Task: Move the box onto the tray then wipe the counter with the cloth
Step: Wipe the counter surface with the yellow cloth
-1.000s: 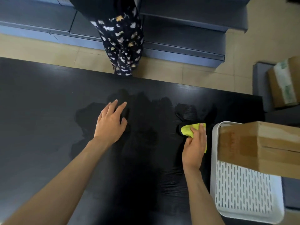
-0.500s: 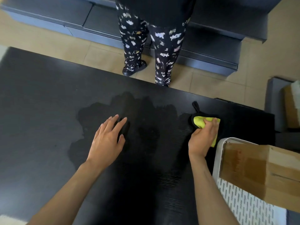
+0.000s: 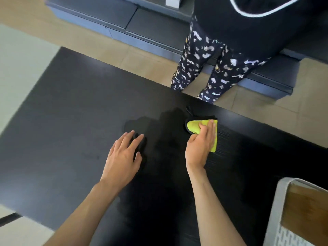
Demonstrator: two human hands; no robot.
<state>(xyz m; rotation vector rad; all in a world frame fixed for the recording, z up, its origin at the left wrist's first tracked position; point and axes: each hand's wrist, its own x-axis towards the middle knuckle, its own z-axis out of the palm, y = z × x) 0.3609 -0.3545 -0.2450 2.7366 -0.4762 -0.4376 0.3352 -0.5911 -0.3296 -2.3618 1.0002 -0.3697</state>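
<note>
My right hand (image 3: 200,144) presses a yellow cloth (image 3: 195,127) with a black edge onto the black counter (image 3: 71,121), near its far edge. Flat on the counter just to the left lies my left hand (image 3: 122,157), fingers spread and holding nothing. A darker wet patch (image 3: 165,125) spreads between and beyond the two hands. At the bottom right corner, the brown cardboard box (image 3: 307,210) rests in the white perforated tray (image 3: 276,210); both are cut off by the frame edge.
A person in dark patterned trousers (image 3: 209,68) stands right behind the counter's far edge. Behind them runs a low blue-grey bench (image 3: 124,23) on a tan tiled floor. The counter's left edge borders a pale floor area.
My right hand has slid the cloth away from the tray, toward the counter's far edge and closer to my left hand. The view has swung right to left, pushing tray and box to the corner.
</note>
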